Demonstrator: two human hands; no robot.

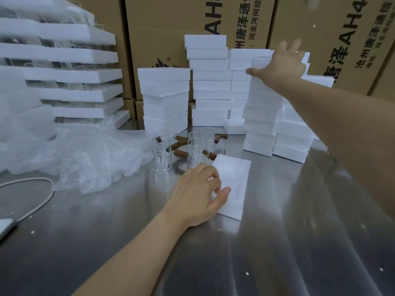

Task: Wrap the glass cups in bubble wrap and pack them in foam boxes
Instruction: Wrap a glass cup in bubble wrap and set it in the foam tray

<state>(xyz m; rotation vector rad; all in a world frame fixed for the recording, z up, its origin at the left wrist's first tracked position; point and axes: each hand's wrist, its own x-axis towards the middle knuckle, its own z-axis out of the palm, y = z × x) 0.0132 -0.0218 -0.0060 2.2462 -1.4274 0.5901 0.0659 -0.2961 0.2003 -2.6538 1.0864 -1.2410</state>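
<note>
A packer's left grip (pixel 198 193) curls over the near-left edge of a foam box (pixel 233 180) lying flat on the steel desk (pixel 277 231), its long axis running away from the person. The right grip (pixel 280 65), fingers spread and holding nothing, reaches the top of a foam stack (pixel 263 116) at far right. The glass cups (pixel 192 146) stand unwrapped just beyond the box, nearer the left grip, with bubble wrap (pixel 92 159) to their left.
</note>
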